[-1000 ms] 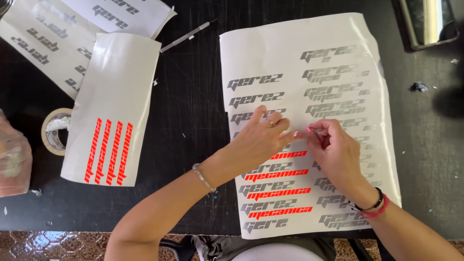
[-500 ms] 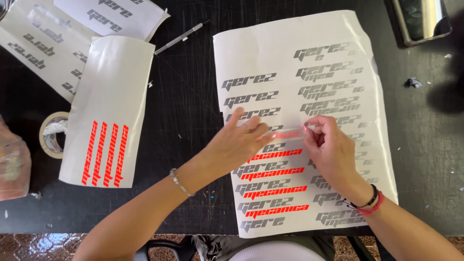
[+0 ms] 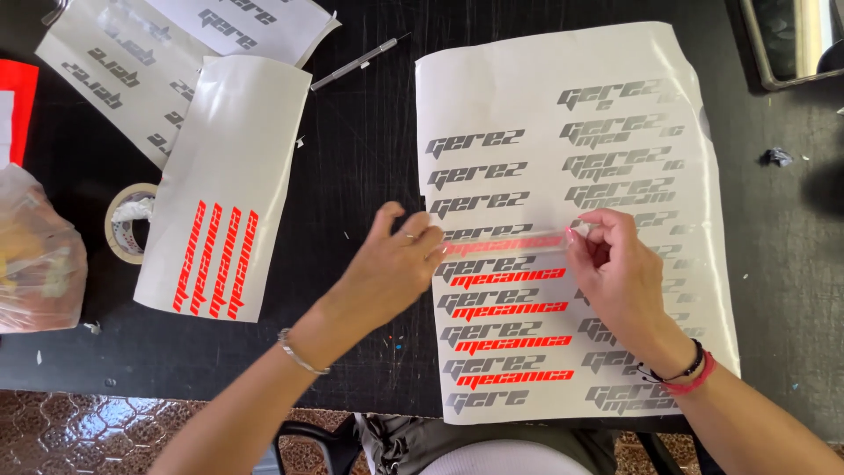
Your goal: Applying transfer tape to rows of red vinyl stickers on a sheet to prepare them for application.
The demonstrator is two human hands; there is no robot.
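Desk: black matte desk (image 3: 369,158) that carries everything, its near edge above a patterned tiled floor (image 3: 79,431)
Large sheet: big white glossy sheet with rows of grey lettering and some red lettering (image 3: 527,79), flat on the right half of the desk, its lower edge at the desk's near edge
Folded sheet: white curled sheet with four red words running lengthwise (image 3: 224,202), left of centre, well apart from the large sheet
Far sheets: white sheets with grey lettering (image 3: 114,62), at the far left corner, partly under the folded sheet
Bag: clear crumpled plastic bag (image 3: 35,255), at the left edge
Left hand: left hand (image 3: 391,268) with a ring, fingertips pinched on the left end of the strip, at the large sheet's left edge
Right hand: right hand (image 3: 620,273), thumb and fingers closed on the strip's right end
Strip: narrow clear tape strip carrying a red word (image 3: 510,244), stretched between both hands over the middle rows of the large sheet; touching or just above, I cannot tell
Tape roll: beige tape roll (image 3: 123,224), just left of the folded sheet
Knife: slim grey craft knife (image 3: 356,63), near the far edge, between the sheets
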